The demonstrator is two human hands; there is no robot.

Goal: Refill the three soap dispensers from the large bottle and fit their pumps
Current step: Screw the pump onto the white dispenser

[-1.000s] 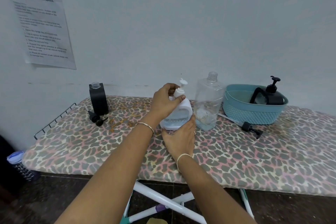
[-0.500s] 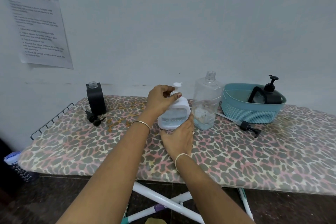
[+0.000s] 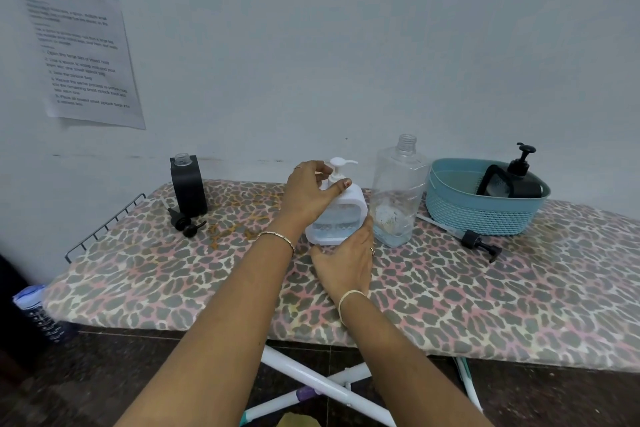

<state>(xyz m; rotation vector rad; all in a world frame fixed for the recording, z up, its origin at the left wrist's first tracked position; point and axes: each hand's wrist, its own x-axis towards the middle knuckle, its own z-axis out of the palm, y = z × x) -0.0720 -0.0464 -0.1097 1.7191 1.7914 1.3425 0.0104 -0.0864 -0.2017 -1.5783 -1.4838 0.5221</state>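
Note:
A white soap dispenser (image 3: 341,218) stands upright mid-board with its white pump (image 3: 338,166) on top. My left hand (image 3: 308,196) grips the pump's collar between thumb and fingers. My right hand (image 3: 346,262) holds the dispenser's base from the front right. Just right of it stands the large clear bottle (image 3: 398,191), uncapped, with a little liquid at the bottom. A black dispenser (image 3: 188,184) with an open neck stands at the back left, its black pump (image 3: 187,222) lying in front. Another black dispenser (image 3: 512,180) with its pump fitted lies in the teal basket (image 3: 485,211).
A loose black pump with a long tube (image 3: 474,241) lies in front of the basket. The leopard-print ironing board (image 3: 485,305) has a wire rack (image 3: 104,225) at its left end. A paper sheet (image 3: 76,42) hangs on the wall. A bottle (image 3: 38,315) stands on the floor at left.
The white dispenser has gone from tilted to upright on the board. My left hand has turned on the pump collar, and the pump spout now points right.

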